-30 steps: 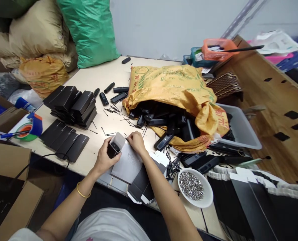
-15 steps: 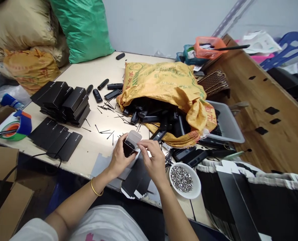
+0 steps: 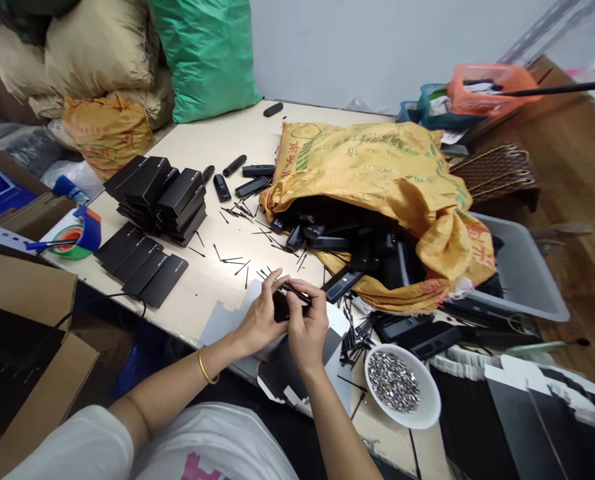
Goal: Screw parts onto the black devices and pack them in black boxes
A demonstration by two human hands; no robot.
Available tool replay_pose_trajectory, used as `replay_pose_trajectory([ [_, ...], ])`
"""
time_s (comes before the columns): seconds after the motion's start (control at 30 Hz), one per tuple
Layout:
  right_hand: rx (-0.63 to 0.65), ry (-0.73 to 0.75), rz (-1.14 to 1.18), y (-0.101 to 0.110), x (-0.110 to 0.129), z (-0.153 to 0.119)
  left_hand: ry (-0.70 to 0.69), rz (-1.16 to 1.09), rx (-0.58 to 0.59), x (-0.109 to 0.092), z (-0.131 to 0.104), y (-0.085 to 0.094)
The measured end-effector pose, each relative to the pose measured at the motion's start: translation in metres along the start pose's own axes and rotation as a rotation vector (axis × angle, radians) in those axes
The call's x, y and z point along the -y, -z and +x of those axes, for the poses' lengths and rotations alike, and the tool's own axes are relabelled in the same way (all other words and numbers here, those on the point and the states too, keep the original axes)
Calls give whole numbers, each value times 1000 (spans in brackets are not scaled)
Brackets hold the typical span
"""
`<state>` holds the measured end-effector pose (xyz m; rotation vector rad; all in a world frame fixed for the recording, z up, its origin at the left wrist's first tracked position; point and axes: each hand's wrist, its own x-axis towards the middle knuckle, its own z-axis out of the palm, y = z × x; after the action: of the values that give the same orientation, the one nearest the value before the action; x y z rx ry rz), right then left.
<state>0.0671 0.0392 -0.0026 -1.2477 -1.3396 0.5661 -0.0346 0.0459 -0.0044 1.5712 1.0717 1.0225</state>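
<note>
A small black box [image 3: 280, 307] is between my two hands above the table's near edge. My left hand [image 3: 261, 321] is closed around its left side. My right hand [image 3: 308, 327] is closed at its upper right, thumb and fingers pressing its top edge; the fingers hide much of the box. Under the hands lie flat black cartons [image 3: 282, 370] with white flaps. Just beyond them thin black sticks [image 3: 232, 260] are scattered on the table. To the right of my right hand stands a white bowl [image 3: 430, 400] of small shiny metal pieces [image 3: 393, 381].
A yellow woven sack [image 3: 357, 160] spills black handheld devices [image 3: 342, 283]. Stacked black boxes [image 3: 177, 197] and a row of boxes [image 3: 162, 280] stand left, near a tape dispenser [image 3: 88, 230]. At right are a translucent bin [image 3: 537, 280] and a pile of flat cartons [image 3: 522, 427].
The box's translucent white flap stood up before and no longer shows. My right hand has moved from pinching at the flap to gripping the box top. The view has turned left.
</note>
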Motion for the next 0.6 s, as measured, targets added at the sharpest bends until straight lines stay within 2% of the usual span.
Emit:
replay_pose_trajectory([
  [0.1,-44,115,-45,-3,-6,-3,-40,13,-9,4,1,-4],
  [0.2,-12,279,-114,-5,-7,-12,-75,12,-12,3,3,-6],
  [0.27,71,262,-114,0,-8,-18,-7,67,-20,-1,2,4],
  [0.3,117,219,-104,5,-9,-21,55,128,-41,-3,1,14],
  [0.37,190,97,-95,19,-12,-25,204,321,-131,-7,-3,50],
  [0.43,216,-40,-123,38,-18,-28,298,579,-343,-5,-7,101],
  [0.47,220,-100,-150,49,-20,-28,307,715,-397,-3,-8,129],
  [0.5,219,-147,-183,61,-22,-28,348,842,-429,0,-9,154],
  [0.53,210,-178,-223,74,-24,-28,448,945,-430,3,-9,176],
  [0.57,197,-193,-272,86,-26,-28,515,1003,-442,7,-7,192],
  [0.6,177,-196,-334,99,-28,-28,509,1041,-466,9,-5,201],
])
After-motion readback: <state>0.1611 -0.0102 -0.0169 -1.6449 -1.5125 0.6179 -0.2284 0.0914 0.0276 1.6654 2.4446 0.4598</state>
